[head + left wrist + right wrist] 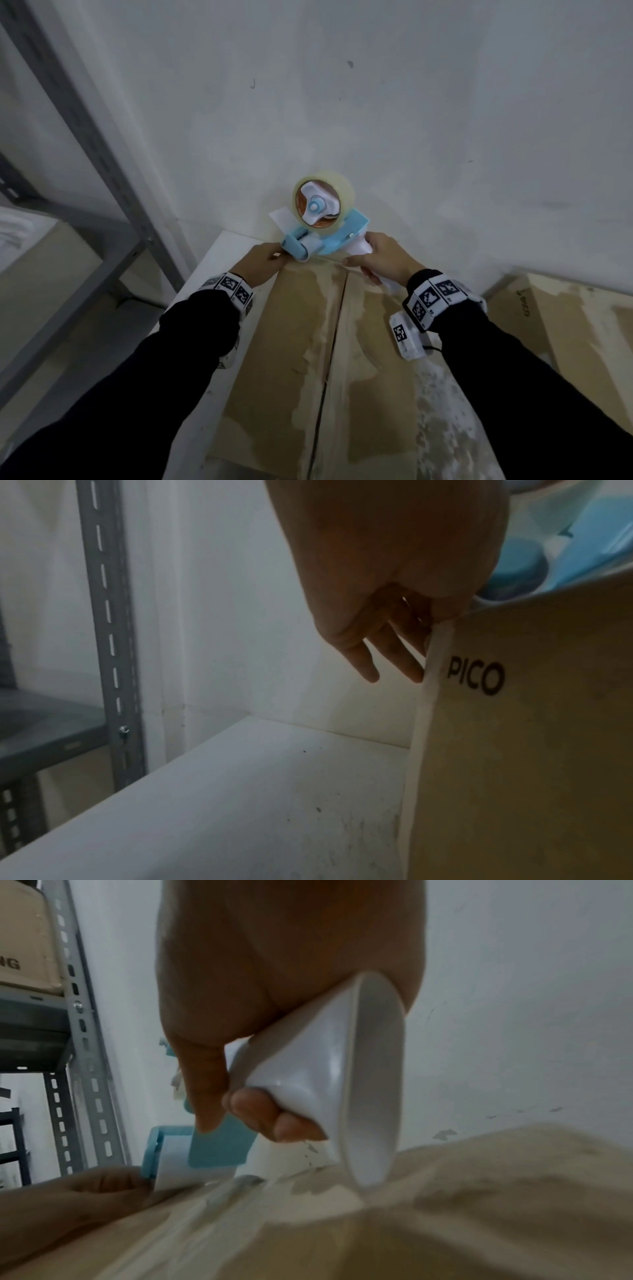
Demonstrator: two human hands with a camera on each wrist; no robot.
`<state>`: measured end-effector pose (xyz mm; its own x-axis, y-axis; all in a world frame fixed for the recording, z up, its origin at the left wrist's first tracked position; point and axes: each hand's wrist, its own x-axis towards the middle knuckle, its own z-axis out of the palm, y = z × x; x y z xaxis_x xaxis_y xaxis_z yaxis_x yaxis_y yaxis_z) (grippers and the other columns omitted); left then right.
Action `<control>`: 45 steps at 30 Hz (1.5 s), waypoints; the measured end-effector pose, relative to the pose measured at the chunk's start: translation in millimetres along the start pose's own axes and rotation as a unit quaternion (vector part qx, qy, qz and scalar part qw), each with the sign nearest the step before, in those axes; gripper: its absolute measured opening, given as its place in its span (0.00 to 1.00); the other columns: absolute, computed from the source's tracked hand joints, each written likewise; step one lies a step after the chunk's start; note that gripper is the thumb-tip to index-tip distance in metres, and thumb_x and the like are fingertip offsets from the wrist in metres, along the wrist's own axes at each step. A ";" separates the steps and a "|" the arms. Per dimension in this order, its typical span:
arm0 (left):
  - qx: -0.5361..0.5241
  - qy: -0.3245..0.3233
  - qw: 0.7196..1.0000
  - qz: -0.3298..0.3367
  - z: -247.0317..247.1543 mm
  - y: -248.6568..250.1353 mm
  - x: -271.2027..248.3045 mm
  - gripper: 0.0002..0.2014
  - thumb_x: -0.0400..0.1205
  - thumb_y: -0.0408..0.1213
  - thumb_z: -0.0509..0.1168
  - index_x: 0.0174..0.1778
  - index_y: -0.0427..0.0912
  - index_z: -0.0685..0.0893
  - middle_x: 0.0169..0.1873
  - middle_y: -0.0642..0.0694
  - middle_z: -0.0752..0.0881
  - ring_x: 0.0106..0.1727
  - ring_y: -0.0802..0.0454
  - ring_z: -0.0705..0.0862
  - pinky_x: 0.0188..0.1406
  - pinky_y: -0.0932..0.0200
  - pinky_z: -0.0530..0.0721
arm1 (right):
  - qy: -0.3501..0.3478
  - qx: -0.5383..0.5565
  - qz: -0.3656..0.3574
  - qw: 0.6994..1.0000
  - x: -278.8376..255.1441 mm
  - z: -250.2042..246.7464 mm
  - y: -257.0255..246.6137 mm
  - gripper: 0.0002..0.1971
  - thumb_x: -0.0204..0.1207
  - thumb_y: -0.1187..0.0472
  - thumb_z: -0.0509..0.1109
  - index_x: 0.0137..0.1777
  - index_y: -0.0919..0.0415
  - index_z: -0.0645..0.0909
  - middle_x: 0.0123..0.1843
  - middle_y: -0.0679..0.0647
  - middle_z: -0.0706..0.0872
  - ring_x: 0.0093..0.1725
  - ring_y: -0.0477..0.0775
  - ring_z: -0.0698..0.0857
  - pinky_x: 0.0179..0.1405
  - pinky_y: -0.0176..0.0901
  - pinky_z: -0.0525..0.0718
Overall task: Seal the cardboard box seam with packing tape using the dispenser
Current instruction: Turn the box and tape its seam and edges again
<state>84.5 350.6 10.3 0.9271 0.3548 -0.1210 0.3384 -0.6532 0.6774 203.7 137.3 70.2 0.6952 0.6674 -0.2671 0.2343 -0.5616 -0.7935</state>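
The cardboard box (308, 359) lies flat on a white table (222, 250), its middle seam (334, 342) untaped. At its far edge, by the wall, the right hand (380, 260) holds the tape dispenser (322, 233), fingers curled round its white handle. The left hand (262, 262) rests at the far left corner, fingers straight down the side. If the tape starts off the seam, it may run crooked. Only the left wrist view shows those fingers and the "PICO" print (476, 677).

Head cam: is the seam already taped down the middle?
No. The seam between the flaps lies bare, and the dispenser sits only at the box's far edge.
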 end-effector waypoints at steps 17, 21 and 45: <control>0.049 -0.010 0.997 0.056 0.6 14.3 -3.3 0.14 0.86 0.37 0.56 0.63 0.43 0.81 0.60 0.43 0.84 0.55 0.49 0.81 0.53 0.62 0.72 | 0.044 -0.049 0.014 0.998 -42.7 -74.7 51.2 0.07 0.68 0.69 0.72 0.46 0.62 0.81 0.19 0.52 0.79 0.17 0.53 0.73 0.22 0.42 0.74; 0.098 0.029 0.992 0.075 2.2 20.9 -4.3 0.22 0.84 0.35 0.59 0.75 0.47 0.69 0.64 0.42 0.75 0.60 0.47 0.78 0.59 0.57 0.76 | 0.041 -0.034 0.021 0.998 -42.9 -73.2 52.6 0.07 0.69 0.70 0.72 0.46 0.63 0.81 0.23 0.58 0.80 0.20 0.55 0.76 0.22 0.42 0.78; 0.295 -0.205 0.933 0.007 28.3 107.2 -32.3 0.31 0.87 0.52 0.44 0.82 0.47 0.41 0.83 0.49 0.42 0.83 0.47 0.42 0.78 0.36 0.50 | 0.040 0.069 0.041 0.996 -54.8 -41.5 59.6 0.13 0.71 0.69 0.76 0.55 0.68 0.83 0.32 0.63 0.87 0.24 0.54 0.83 0.25 0.41 0.83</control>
<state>95.5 250.2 66.3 0.8748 0.1359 -0.4650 0.2426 -0.9537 0.1776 207.7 47.0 60.2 0.7617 0.5776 -0.2936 0.0825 -0.5359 -0.8402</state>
